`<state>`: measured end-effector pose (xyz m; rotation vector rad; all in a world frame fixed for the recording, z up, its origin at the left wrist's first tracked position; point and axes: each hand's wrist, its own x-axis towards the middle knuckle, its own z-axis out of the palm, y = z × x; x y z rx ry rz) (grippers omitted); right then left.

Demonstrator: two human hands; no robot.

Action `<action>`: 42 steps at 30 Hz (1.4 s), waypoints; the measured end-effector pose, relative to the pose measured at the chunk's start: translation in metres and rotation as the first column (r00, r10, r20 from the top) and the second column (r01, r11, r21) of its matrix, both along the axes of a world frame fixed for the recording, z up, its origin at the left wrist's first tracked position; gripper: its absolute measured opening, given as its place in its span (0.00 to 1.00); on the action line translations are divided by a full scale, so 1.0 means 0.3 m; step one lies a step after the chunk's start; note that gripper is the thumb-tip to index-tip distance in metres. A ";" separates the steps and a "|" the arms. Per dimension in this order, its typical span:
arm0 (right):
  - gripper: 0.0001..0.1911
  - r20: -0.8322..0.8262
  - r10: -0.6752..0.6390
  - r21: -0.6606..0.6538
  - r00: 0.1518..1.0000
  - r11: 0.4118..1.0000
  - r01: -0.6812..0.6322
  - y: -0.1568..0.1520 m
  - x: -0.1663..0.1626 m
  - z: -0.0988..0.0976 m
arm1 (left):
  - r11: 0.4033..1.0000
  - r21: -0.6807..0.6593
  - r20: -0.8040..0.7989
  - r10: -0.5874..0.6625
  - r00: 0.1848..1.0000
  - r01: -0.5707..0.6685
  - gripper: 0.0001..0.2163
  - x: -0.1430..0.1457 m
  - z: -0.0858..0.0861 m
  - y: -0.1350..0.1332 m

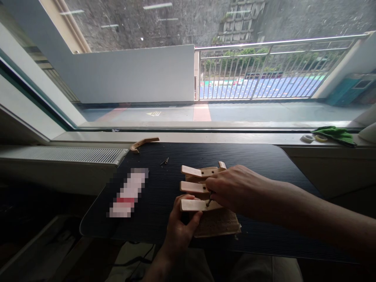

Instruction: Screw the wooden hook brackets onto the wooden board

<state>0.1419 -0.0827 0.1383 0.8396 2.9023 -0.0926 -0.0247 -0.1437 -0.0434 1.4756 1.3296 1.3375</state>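
Observation:
A wooden board [219, 227] lies on the dark table, with several bent pale wooden hooks across it. The far hook [192, 170] shows two dark holes, and the middle hook [190, 187] shows one beside my fingers. My left hand [182, 223] grips the left end of the near hook [194, 205], thumb in front and fingers behind. Above that hook, my right hand [227, 186] is closed in a pinch on a small dark screw [209, 200], which stands tilted at the hook's surface. My fingers hide its upper part and the right ends of the nearer hooks.
A loose wooden hook [143, 144] lies at the table's far left edge. Small screws [165, 161] lie near it, and a blurred-out pinkish item [129, 194] is at left. Tape rolls [308, 138] and a green glove [335, 134] sit on the windowsill [205, 137].

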 end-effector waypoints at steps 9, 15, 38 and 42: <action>0.08 -0.010 0.004 -0.047 1.000 0.999 -0.004 -0.008 0.008 0.041 | 1.000 0.020 -0.019 0.002 1.000 -0.001 0.14 0.001 0.000 -0.003; 0.07 0.010 0.033 0.019 0.999 0.999 -0.033 -0.001 0.008 0.006 | 0.999 0.030 -0.037 0.011 0.999 -0.010 0.14 -0.002 -0.002 -0.002; 0.07 0.102 -0.010 -0.056 0.995 0.998 0.015 0.011 -0.026 0.024 | 1.000 0.031 -0.058 0.001 0.998 0.001 0.14 -0.004 -0.007 -0.001; 0.06 0.098 -0.057 -0.040 0.994 0.997 0.061 0.000 -0.025 0.030 | 1.000 0.030 -0.049 0.002 0.999 -0.001 0.14 -0.004 -0.005 -0.005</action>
